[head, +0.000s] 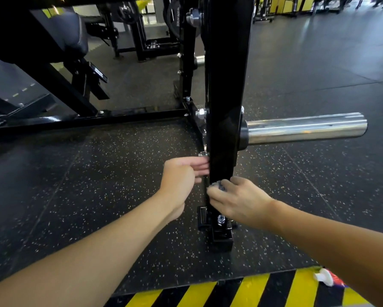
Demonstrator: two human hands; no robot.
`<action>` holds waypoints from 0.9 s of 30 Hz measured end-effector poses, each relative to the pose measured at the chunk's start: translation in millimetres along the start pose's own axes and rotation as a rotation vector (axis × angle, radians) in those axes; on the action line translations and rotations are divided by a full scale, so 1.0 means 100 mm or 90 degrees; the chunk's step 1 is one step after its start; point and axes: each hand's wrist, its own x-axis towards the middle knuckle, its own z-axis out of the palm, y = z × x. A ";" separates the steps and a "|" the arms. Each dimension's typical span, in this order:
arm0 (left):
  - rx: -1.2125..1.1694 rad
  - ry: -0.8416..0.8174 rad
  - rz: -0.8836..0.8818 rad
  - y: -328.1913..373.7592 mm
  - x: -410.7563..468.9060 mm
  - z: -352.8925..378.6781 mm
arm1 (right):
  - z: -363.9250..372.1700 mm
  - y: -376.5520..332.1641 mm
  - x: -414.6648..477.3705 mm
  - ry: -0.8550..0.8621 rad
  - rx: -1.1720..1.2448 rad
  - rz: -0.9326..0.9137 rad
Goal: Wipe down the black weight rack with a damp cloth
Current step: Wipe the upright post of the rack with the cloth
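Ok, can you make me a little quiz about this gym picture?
1. True or false: the right hand holds a cloth against the black upright post.
2. Which way does the chrome peg stick out from the post? A: left. B: right. C: straight up.
3. Fill in: the floor stripes are black and ____.
Key: 1 true; 2 B; 3 yellow.

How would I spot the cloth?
Find the tall black upright in the middle, with a chrome peg jutting right. Near its foot, the right hand holds a small cloth against it: pale and checked, unlike the glossy black steel around.
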 end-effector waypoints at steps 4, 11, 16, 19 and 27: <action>-0.014 -0.008 -0.012 -0.05 0.01 -0.01 | 0.09 -0.06 -0.06 -0.017 0.003 -0.006; -0.072 -0.019 -0.036 -0.13 0.03 -0.01 | 0.25 -0.24 -0.04 -0.053 -0.005 -0.049; -0.115 -0.036 -0.070 -0.23 -0.04 -0.03 | 0.33 -0.34 -0.03 -0.136 0.014 -0.049; -0.114 -0.038 -0.163 -0.43 -0.12 -0.12 | 0.30 -0.28 -0.14 -0.196 0.044 -0.029; -0.190 -0.086 -0.411 -0.82 -0.27 -0.03 | -0.03 -0.27 -0.19 -0.315 0.108 0.144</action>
